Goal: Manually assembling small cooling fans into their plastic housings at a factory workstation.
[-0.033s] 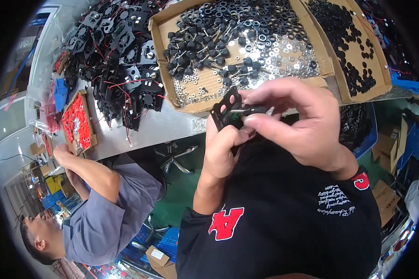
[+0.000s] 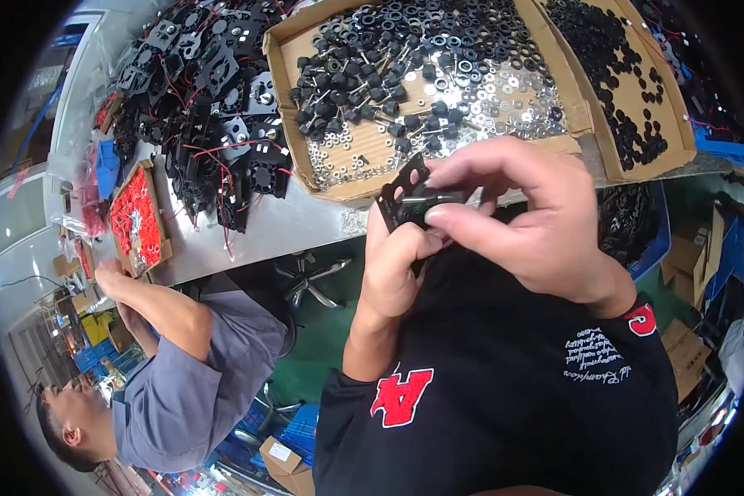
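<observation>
My left hand (image 2: 395,269) is closed on a black metal bracket plate (image 2: 389,208) with round holes, held upright just in front of the table edge. Thumb and fingers of my right hand (image 2: 546,223) pinch a small black cylindrical part (image 2: 448,197), its end against the face of the plate. The left fingers behind the plate are partly hidden. Past my hands lies a cardboard tray (image 2: 574,103) with black knob-like parts on metal stems (image 2: 360,95), black rings (image 2: 459,37), silver washers (image 2: 508,91) and small nuts (image 2: 331,153).
A second cardboard tray (image 2: 678,124) holds black discs. Black fan assemblies (image 2: 223,99) with red wires are piled on the metal table (image 2: 264,231) at the left. At lower left, a co-worker (image 2: 198,372) reaches to a box of red parts (image 2: 167,248). A blue crate (image 2: 657,240) stands at right.
My right hand has shifted slightly left, bringing the black cylindrical part closer against the bracket plate. The thin silver tip seen before is now less visible. My left hand is nearly still.
</observation>
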{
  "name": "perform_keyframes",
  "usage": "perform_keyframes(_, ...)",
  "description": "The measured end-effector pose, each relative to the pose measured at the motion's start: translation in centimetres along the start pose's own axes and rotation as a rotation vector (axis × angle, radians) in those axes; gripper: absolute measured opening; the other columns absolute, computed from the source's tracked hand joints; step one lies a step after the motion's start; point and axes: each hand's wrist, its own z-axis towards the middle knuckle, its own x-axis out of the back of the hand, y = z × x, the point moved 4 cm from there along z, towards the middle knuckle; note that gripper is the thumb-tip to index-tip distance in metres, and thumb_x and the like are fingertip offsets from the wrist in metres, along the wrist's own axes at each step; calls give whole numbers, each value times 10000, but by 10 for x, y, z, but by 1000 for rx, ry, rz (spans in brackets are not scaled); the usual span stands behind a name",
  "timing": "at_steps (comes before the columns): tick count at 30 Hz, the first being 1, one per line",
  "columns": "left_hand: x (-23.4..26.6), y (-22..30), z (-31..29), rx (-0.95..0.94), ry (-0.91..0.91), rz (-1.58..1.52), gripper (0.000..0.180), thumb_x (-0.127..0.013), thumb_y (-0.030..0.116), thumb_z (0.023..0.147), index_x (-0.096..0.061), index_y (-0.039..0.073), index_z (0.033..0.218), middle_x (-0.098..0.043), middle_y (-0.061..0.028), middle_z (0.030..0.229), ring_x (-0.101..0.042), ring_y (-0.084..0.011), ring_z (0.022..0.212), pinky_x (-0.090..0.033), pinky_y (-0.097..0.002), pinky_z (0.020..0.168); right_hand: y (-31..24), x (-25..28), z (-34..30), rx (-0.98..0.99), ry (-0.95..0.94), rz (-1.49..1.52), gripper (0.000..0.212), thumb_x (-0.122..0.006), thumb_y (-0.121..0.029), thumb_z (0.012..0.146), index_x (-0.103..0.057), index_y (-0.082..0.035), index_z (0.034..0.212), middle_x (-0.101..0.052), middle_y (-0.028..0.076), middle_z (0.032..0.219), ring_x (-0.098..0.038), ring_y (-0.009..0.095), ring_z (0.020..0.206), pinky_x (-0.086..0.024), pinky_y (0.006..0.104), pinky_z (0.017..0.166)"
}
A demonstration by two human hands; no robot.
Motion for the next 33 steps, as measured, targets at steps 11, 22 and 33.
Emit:
perform_keyframes(11, -3, -1, -4, -42, 39, 168, 525, -523, 88, 783, -486, -47, 1288, -602, -78, 1081, -579, -139, 965, -470, -268, 848, 3, -9, 2, 73, 21, 28, 194, -789, 47, 782, -704, 28, 955, -734, 120, 954, -733, 155, 781, -589, 245, 675)
perform_keyframes(22, -12, -3, -5, -234, 168, 359, 430, -519, 48, 821, -488, -57, 1237, -618, -130, 1084, -590, -165, 982, -485, -310, 874, 8, 4, -9, 28, -63, 157, 229, -739, 85, 802, -735, 28, 1024, -689, 145, 1090, -690, 166, 962, -565, 253, 793)
perform_keyframes(33, -18, 3, -5, -418, 259, 997, 395, -625, 29, 796, -501, -56, 1161, -613, -256, 943, -625, -426, 834, -500, -441, 760, 29, 6, -22, -207, 17, 477, 195, -726, 65, 846, -721, 53, 1041, -699, 123, 1056, -679, 145, 920, -540, 243, 781)
